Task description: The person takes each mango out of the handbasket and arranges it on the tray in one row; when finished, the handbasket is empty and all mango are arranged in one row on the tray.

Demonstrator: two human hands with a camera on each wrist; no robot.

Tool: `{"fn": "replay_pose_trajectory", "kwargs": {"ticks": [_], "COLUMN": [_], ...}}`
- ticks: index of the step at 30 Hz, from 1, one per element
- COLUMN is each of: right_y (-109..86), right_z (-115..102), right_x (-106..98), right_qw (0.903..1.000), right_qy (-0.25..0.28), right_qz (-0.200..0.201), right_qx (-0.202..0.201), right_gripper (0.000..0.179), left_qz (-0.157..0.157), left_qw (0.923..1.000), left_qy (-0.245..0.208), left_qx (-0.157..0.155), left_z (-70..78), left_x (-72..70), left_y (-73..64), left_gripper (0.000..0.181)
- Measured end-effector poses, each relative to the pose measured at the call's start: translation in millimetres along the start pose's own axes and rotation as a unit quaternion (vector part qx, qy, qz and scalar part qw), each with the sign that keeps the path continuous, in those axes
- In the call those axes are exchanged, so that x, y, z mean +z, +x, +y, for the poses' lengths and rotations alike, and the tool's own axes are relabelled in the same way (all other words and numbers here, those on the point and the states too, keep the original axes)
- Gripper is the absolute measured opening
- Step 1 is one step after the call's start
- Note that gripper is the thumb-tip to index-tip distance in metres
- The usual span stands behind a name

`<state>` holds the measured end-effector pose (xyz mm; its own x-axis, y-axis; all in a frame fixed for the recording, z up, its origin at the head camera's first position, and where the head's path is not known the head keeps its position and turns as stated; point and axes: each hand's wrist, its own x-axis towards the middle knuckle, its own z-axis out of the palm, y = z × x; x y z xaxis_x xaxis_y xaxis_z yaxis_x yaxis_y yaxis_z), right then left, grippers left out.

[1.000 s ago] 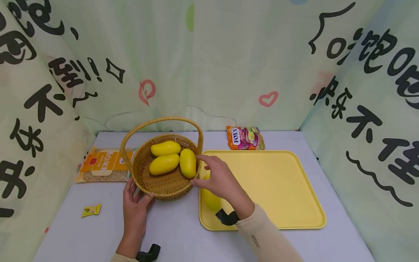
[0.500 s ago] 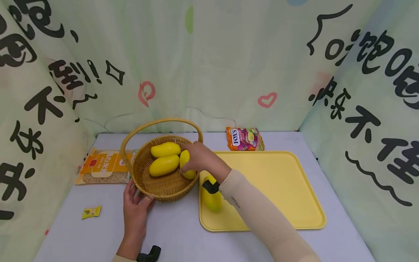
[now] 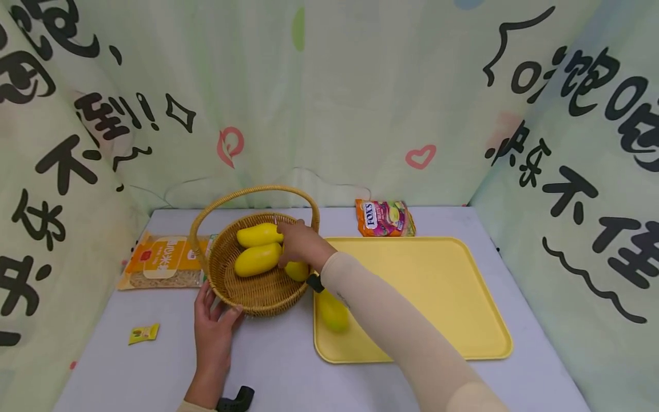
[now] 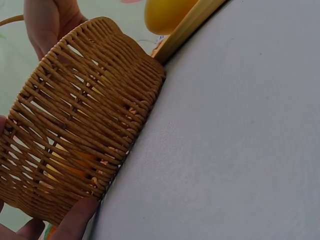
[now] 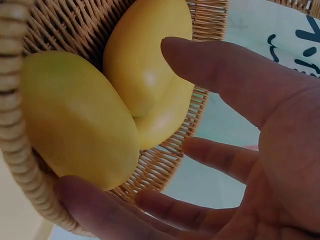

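A wicker basket with a tall handle stands on the table and holds three yellow mangoes. My left hand grips its near left side; fingers lie low against the woven wall in the left wrist view. My right hand is over the basket's right part, partly covering the rightmost mango. In the right wrist view its thumb and fingers are spread around a gap beside the mangoes, holding nothing. Another mango lies on the yellow tray, partly behind the right forearm.
An orange bag of grain lies left of the basket. A small yellow wrapped sweet is at the front left. Behind the tray sits a Fox's candy bag. Printed curtains enclose the table at the back and sides.
My right hand has moved left from the basket's right rim to over the inside, covering more of the rightmost mango. The left hand and basket have stayed in place.
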<state>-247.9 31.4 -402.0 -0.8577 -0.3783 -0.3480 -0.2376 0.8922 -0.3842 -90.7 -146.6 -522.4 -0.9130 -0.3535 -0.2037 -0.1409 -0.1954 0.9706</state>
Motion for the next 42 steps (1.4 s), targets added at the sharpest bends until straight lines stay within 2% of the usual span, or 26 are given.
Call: {"fn": "replay_pose_trajectory", "kwargs": {"ticks": [8,18,27,42], "right_y": [10.5,13.3,16.3,19.3], "right_z": [-7.0,-5.7,-6.5,-4.2], "right_x": [0.9,7.9,4.9,5.1], "right_qw": [0.9974,0.9954,0.9939,0.9935], "right_qy": [-0.07,-0.091,-0.09,-0.047], "right_qz": [-0.012,-0.031,-0.062,-0.099], "right_qx": [-0.008,-0.005,0.015,0.031], "right_gripper": [0.069,0.034,0.04,0.052], "left_qz": [0.003,0.005,0.003,0.003], "left_qw": [1.0,1.0,1.0,1.0], "left_qy": [0.001,0.005,0.007,0.007], "left_qx": [0.002,0.002,0.005,0.002], "left_z": [-0.8,-1.5,-1.3,-2.9], "left_x": [-0.2,0.5,0.0,-0.6], "left_y": [-1.0,-1.6,-1.9,0.1], "left_gripper": [0.094,0.093,0.093,0.093]}}
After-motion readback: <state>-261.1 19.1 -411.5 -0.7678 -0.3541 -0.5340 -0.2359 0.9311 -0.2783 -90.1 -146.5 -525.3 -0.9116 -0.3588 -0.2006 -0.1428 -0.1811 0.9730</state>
